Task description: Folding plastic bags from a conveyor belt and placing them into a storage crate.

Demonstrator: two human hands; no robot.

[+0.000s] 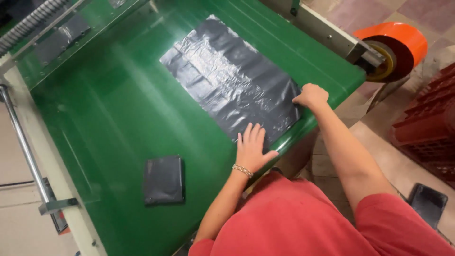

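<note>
1. I see my left hand (pixel 251 147) lying flat, fingers spread and gripping nothing, on the near edge of the black plastic sheet (pixel 232 78).
2. My right hand (pixel 310 95) is curled, fingertips pressing the sheet's right corner; I cannot tell whether it pinches the film.
3. The sheet lies spread on the green table (pixel 109 109).
4. A folded black bag (pixel 163 180) lies apart, nearer the left.
</note>
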